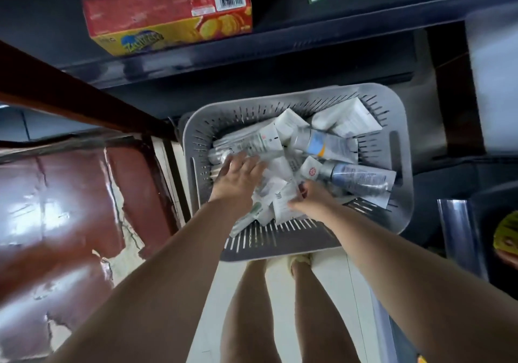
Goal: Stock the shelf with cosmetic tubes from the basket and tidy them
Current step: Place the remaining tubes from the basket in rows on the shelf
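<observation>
- the grey slotted basket [398, 127] sits on the floor just in front of the person's feet, under the dark shelf [280, 51], probably so both hands can dig in and then lift straight up to stock.
- the left hand [238, 177] is spread flat, fingers loosely open, resting on top of the pile; it seems to be sorting or pinning tubes, and i can't tell that it holds any one of them.
- the right hand [311, 200] is curled, fingers pinched on a white tube [283, 205] lying directly under it at the near side of the heap.
- the remaining cosmetic tubes [330, 144] lie jumbled beyond and to the right of both hands, so stocking looks barely begun.
- a red biscuit box [168, 12] stands on the shelf well beyond the hands.
</observation>
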